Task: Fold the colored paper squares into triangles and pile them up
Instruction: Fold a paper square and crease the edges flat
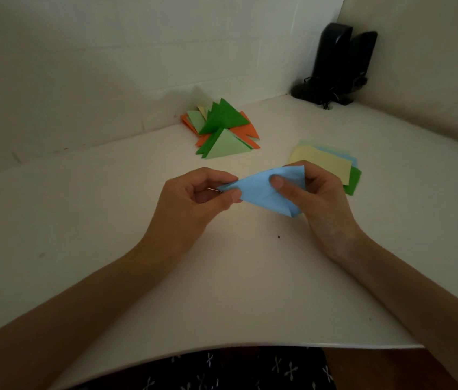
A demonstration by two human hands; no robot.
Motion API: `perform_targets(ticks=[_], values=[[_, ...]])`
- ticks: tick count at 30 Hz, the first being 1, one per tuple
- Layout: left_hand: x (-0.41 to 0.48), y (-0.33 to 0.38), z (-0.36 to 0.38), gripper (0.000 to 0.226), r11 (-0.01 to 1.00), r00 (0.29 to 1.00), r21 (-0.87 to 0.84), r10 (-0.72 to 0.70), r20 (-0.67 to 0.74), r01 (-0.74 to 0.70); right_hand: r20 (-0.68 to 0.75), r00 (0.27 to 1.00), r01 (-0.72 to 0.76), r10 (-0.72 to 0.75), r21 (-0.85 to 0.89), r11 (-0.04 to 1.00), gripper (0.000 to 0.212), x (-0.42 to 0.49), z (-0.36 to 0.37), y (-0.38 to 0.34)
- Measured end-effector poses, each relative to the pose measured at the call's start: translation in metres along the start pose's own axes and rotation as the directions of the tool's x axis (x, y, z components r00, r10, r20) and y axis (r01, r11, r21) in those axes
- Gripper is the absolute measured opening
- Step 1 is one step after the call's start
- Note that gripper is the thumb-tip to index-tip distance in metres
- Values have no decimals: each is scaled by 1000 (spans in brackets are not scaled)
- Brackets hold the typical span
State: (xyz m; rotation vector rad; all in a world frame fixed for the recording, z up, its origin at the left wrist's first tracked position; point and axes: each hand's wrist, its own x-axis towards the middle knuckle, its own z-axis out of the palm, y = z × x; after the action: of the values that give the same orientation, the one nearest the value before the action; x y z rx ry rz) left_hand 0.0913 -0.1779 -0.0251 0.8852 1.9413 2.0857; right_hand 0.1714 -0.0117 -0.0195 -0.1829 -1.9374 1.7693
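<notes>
A light blue paper [261, 190], folded over on itself, hangs just above the white table between both hands. My left hand [194, 201] pinches its left corner between thumb and fingers. My right hand [315, 198] grips its right side, thumb on top and fingers curled behind. A pile of folded triangles [222, 128] in dark green, light green, orange and pale yellow lies further back near the wall. To the right, partly behind my right hand, sits a stack of flat paper squares [326, 161] with a pale yellow sheet on top and blue and green edges showing.
The white table [109, 220] sits in a corner, with walls at the back and right. Two black speakers [337, 63] with cables stand in the back right corner. The table's front edge curves close to my body. The light is dim.
</notes>
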Motion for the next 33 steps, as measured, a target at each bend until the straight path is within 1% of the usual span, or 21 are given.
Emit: perform_targets(ticks=[6,9,11,15,19,22,27,29,31,32,33], values=[[0,2,1,22,1000,1000,-18,-4,-7,4,-6,1000,13,-13,-31,999,10,0,0,0],[0,4,0,16,996,998,-67,-68,-8,67,-19,999,28,-29,-50,998,8,0,-1,0],[1,5,-1,14,991,992,-62,-122,-16,121,-28,999,42,-44,-75,996,10,0,-1,1],[4,6,-4,11,986,987,59,-157,-20,158,-42,997,57,-65,-175,983,14,2,-2,4],[5,4,-4,11,970,995,224,-102,22,94,-55,997,42,-59,-276,960,15,5,-5,6],[7,1,-6,10,944,996,319,-92,15,83,-50,997,45,-63,-304,952,16,5,-6,7],[12,-1,-10,13,915,991,388,-129,27,109,-28,998,43,-56,-342,939,15,5,-7,5],[15,-2,-17,15,902,991,413,-135,-3,124,-32,999,29,-43,-351,936,17,7,-11,5],[16,-3,-25,15,871,997,485,-69,-25,72,-32,999,-5,-7,-352,936,16,9,-18,5],[15,-3,-27,14,846,1000,533,2,-5,1,-14,999,-32,29,-360,932,13,9,-20,6],[12,-3,-26,13,819,995,565,90,50,-103,17,998,-54,65,-381,923,11,9,-21,6]])
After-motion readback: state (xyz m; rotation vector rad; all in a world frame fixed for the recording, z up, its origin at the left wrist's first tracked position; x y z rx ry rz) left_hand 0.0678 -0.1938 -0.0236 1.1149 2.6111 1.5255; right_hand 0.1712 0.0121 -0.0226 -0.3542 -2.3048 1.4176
